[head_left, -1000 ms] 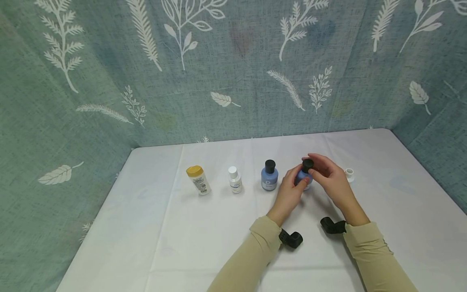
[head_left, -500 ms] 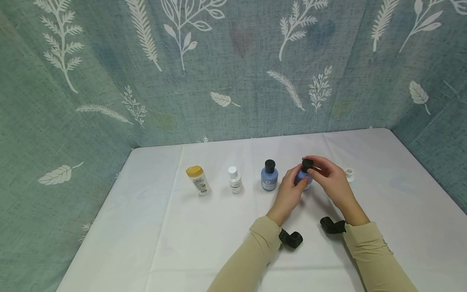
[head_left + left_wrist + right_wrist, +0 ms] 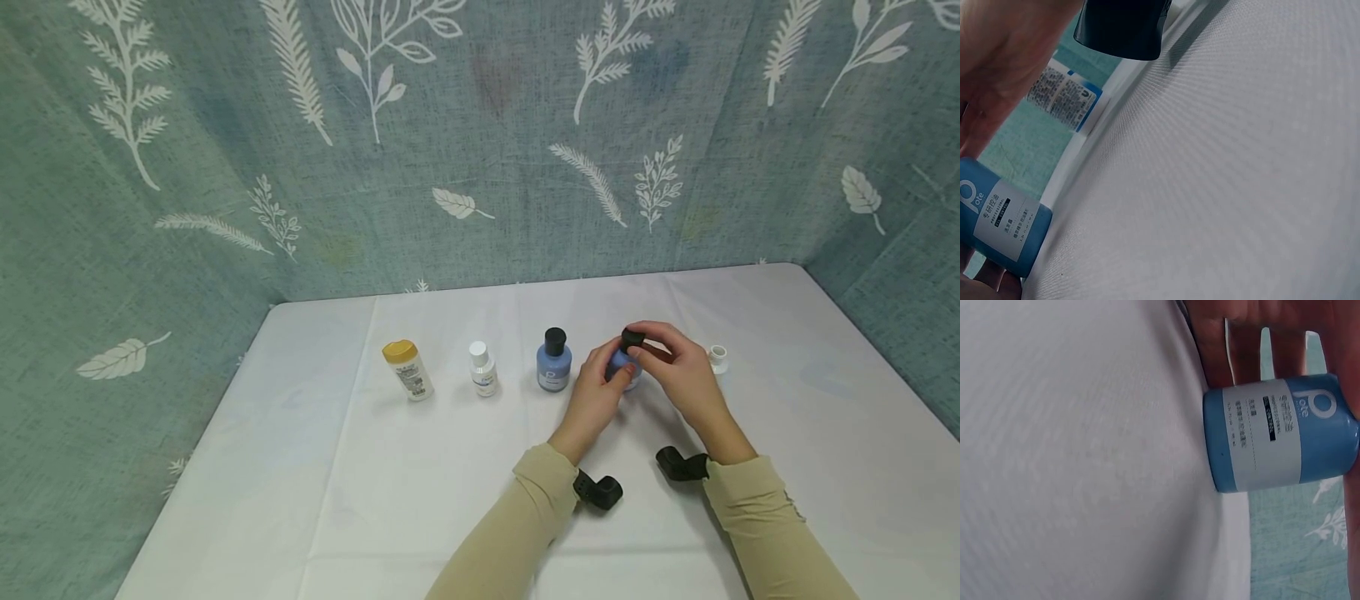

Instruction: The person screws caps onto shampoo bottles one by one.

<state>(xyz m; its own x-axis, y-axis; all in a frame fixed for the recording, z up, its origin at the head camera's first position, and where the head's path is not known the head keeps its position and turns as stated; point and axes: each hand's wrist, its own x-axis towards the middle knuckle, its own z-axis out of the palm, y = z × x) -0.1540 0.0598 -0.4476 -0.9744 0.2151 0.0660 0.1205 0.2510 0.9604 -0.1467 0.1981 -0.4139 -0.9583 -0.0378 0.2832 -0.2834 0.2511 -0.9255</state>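
Held blue bottle (image 3: 620, 361) partly behind hands (image 3: 592, 400) (image 3: 688, 375)

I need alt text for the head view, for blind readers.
The left hand grips a blue bottle on a white table; the right hand holds its black cap. Another blue bottle, a white bottle and a yellow-capped bottle stand at left.

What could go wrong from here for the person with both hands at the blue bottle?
The held bottle might twist or tip if the left hand loses its grip while the right hand pinches the black cap. A second blue bottle stands close beside the left hand, so a sideways move might knock it over.
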